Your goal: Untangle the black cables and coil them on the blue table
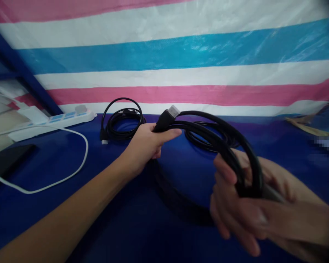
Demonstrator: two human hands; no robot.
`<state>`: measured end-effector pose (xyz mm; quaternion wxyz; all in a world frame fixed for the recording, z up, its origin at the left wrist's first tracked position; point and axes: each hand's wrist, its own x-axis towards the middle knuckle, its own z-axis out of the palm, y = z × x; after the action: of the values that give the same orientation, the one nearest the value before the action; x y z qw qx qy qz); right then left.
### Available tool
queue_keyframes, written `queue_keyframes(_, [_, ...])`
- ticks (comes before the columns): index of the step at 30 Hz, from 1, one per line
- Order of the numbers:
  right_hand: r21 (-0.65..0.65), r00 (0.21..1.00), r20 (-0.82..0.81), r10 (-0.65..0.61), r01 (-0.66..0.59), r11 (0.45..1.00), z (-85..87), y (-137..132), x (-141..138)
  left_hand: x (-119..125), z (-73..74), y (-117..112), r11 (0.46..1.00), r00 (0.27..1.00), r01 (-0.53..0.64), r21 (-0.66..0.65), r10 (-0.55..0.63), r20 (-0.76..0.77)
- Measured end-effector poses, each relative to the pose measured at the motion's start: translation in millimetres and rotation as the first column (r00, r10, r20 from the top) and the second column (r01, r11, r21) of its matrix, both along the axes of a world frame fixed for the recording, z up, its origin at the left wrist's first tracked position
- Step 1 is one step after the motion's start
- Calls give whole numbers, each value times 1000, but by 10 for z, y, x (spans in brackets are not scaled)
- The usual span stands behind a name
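A black HDMI-type cable (218, 140), looped into a coil, hangs between my two hands above the blue table. My left hand (149, 144) pinches the coil near one end, where a plug with a pale cap (173, 111) sticks up past the thumb. Closer to the camera, my right hand (244, 204) wraps round the other side of the coil, and a second plug end seems to lie in that palm, blurred. The lower part of the loop droops dark against the table.
Behind my left hand lies a coiled black cable (123, 126); another coil (203, 137) lies farther right. A white power strip (68, 120), a white cord (84, 157) and a flat black object (11, 160) occupy the left. Striped sheeting (181, 54) hangs at the back.
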<state>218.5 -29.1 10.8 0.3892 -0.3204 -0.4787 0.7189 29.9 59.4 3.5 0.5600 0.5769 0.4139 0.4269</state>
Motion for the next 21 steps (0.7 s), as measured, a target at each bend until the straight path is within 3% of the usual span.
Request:
queue_keyframes(2, [6,988,20,-151,150,989,12,-5,-87,24,-29,-12,996,996,-88,8,88,9])
queue_keyframes(3, [16,965,29,-259,259,966,21,20,-97,32,-26,-32,997,997,-70,-17,71,38])
queue_keyframes(6, [48,856,82,-510,508,860,35,172,-1,35,36,-131,965,964,225,-133,-201,172])
queue_keyframes(9, [194,816,137,-561,534,823,13,323,164,-2,105,-243,801,812,571,-181,-517,272])
queue_keyframes(12, [442,812,228,-537,405,800,19,349,259,-67,160,-307,644,669,742,-185,-728,152])
queue_keyframes(13, [518,796,271,-541,353,779,38,329,272,-86,183,-317,645,663,743,-179,-746,65])
queue_keyframes(14, [595,767,312,-561,303,745,64,299,280,-99,209,-323,689,693,709,-154,-720,-31])
queue_keyframes(16, [736,679,350,-645,227,638,117,235,292,-106,264,-331,829,810,558,-28,-552,-196])
queue_keyframes(17, [789,635,351,-688,195,582,134,210,300,-102,286,-335,873,854,484,54,-458,-246])
queue_keyframes(19, [844,583,348,-734,146,517,138,190,320,-90,300,-338,889,885,423,174,-365,-290])
queue_keyframes(21, [823,596,352,-722,170,542,100,218,341,-85,262,-329,857,853,485,173,-420,-310])
